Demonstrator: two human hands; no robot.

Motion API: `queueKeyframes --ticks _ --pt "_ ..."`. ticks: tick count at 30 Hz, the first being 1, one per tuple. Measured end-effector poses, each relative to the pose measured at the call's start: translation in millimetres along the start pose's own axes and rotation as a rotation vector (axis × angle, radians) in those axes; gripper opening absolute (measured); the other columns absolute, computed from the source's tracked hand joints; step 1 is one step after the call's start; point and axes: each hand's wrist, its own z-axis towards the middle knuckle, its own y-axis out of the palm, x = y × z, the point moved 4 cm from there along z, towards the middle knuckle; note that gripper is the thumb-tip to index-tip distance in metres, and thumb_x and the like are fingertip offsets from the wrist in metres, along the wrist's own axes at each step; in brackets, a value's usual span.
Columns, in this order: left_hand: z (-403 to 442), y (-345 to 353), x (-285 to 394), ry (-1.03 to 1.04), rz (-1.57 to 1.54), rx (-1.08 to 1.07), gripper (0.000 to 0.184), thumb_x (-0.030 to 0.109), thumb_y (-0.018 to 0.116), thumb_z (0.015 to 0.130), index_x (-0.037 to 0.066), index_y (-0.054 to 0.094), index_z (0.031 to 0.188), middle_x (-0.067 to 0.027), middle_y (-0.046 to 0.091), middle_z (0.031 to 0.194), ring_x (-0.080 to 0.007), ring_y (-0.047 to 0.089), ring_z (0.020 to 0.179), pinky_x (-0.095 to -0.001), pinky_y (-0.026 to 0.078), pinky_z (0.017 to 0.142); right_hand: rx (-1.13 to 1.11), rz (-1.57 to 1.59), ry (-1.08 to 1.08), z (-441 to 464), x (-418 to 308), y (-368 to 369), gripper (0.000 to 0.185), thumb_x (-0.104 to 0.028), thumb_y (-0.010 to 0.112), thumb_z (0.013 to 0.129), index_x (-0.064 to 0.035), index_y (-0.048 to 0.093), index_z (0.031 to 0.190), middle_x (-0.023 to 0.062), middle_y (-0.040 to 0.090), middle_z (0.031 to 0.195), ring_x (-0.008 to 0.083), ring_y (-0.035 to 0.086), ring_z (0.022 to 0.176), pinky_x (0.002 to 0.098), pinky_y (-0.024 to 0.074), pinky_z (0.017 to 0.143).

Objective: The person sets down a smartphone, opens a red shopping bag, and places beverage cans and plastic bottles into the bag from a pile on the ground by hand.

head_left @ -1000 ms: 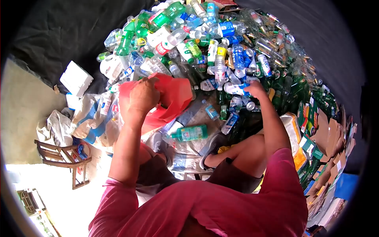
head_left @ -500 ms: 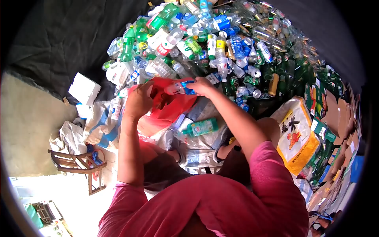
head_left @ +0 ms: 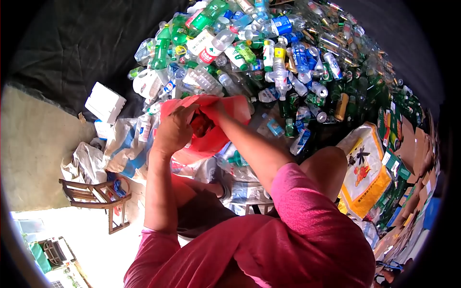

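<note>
A red plastic bag [head_left: 206, 148] hangs above my lap with its mouth open upward. My left hand [head_left: 174, 128] grips the bag's left rim. At the bag's mouth is my right hand [head_left: 214, 111], its fingers down inside and hidden by the red plastic, so what they hold does not show. Below the bag, a green-labelled bottle [head_left: 237, 159] lies partly covered by my right forearm. A blue-labelled bottle [head_left: 273, 126] rests on the sheet to the right of the bag.
A large heap of plastic bottles [head_left: 206, 79], cans and glass bottles rises ahead. At left are a white foam box [head_left: 105, 102] and a wooden chair [head_left: 98, 199]. A yellow and white sack [head_left: 363, 173] and flattened cardboard [head_left: 408, 149] lie at right.
My right hand has moved left from the heap to the red bag with a blue-and-white item, and its fingers are now inside the bag. My left hand still holds the rim.
</note>
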Motion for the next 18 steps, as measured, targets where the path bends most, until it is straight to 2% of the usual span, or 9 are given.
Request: queueKeyframes --ticks 3,6,8,9,12,14,15,17,18 --pt "-1 -1 2 0.008 -0.003 -0.047 0.058 -0.004 0.051 0.073 0.012 0.06 0.127 -0.0196 0.066 0.11 -0.0392 0.063 0.103 -0.0429 0.051 0.087 0.045 -0.31 -0.49 12 -6 -3 0.024 -0.027 0.055 0.094 -0.0092 0.069 0.101 0.0091 0.071 0.095 0.0199 0.067 0.085 0.0352 0.053 0.072" --pt "4 4 8 0.023 -0.032 -0.04 0.058 -0.006 0.049 0.073 0.012 0.06 0.127 -0.0193 0.065 0.111 -0.0392 0.062 0.104 -0.0423 0.051 0.088 -0.151 -0.285 -0.108 13 8 -10 0.041 -0.031 0.059 0.095 -0.013 0.06 0.132 0.0082 0.062 0.13 0.0227 0.057 0.122 0.034 0.0427 0.103" --pt "6 7 3 0.031 -0.05 -0.003 0.056 -0.006 0.048 0.074 0.01 0.06 0.126 -0.0199 0.066 0.111 -0.0398 0.062 0.106 -0.0414 0.051 0.089 -0.135 -0.449 -0.078 17 15 -7 0.046 -0.033 0.06 0.094 -0.0128 0.056 0.135 0.0111 0.054 0.141 0.0254 0.051 0.129 0.0355 0.0368 0.11" --pt "7 3 8 0.016 -0.053 -0.018 0.055 -0.005 0.048 0.074 0.009 0.06 0.127 -0.0206 0.066 0.111 -0.0398 0.062 0.106 -0.0416 0.051 0.089 -0.129 -0.461 -0.076 29 41 -5 0.046 -0.033 0.06 0.094 -0.0128 0.056 0.135 0.0111 0.054 0.141 0.0254 0.051 0.129 0.0355 0.0368 0.11" --pt "10 -1 13 0.012 -0.018 -0.038 0.053 -0.004 0.049 0.075 0.007 0.06 0.126 -0.0222 0.067 0.11 -0.0405 0.063 0.104 -0.0423 0.05 0.09 0.167 -0.681 -0.422 35 69 -27 0.034 -0.035 0.062 0.09 -0.0087 0.069 0.111 0.0135 0.071 0.103 0.0258 0.066 0.093 0.0378 0.0516 0.082" --pt "14 6 6 -0.008 0.012 -0.033 0.051 -0.004 0.049 0.075 0.006 0.061 0.123 -0.0222 0.067 0.107 -0.0408 0.063 0.102 -0.0429 0.051 0.089 -0.01 -0.26 -0.09 27 64 -45 0.04 -0.039 0.066 0.088 -0.0073 0.068 0.113 0.0158 0.07 0.11 0.029 0.067 0.097 0.0394 0.0521 0.083" --pt "16 14 -5 -0.012 0.0 0.045 0.042 0.004 0.065 0.073 0.01 0.062 0.115 -0.0199 0.066 0.098 -0.0403 0.062 0.096 -0.0454 0.05 0.081 -0.052 -0.126 0.024 17 51 -54 0.042 -0.04 0.067 0.087 -0.0068 0.068 0.113 0.0166 0.07 0.113 0.0301 0.068 0.098 0.0399 0.0523 0.084" --pt "21 19 -4 -0.044 0.036 0.025 0.043 0.007 0.066 0.075 0.01 0.061 0.118 -0.022 0.065 0.104 -0.0419 0.063 0.097 -0.0471 0.051 0.082 0.034 -0.832 -0.103 -8 14 -90 0.041 -0.03 0.073 0.083 -0.0067 0.068 0.117 0.009 0.071 0.105 0.0228 0.068 0.091 0.0357 0.0538 0.078" --pt "25 25 -6 -0.047 0.059 0.043 0.045 0.009 0.066 0.076 0.01 0.061 0.12 -0.0224 0.065 0.107 -0.042 0.063 0.098 -0.0472 0.052 0.083 0.041 -0.842 -0.105 -10 9 -111 0.041 -0.03 0.073 0.083 -0.0067 0.068 0.117 0.009 0.071 0.105 0.0228 0.068 0.091 0.0357 0.0538 0.078"
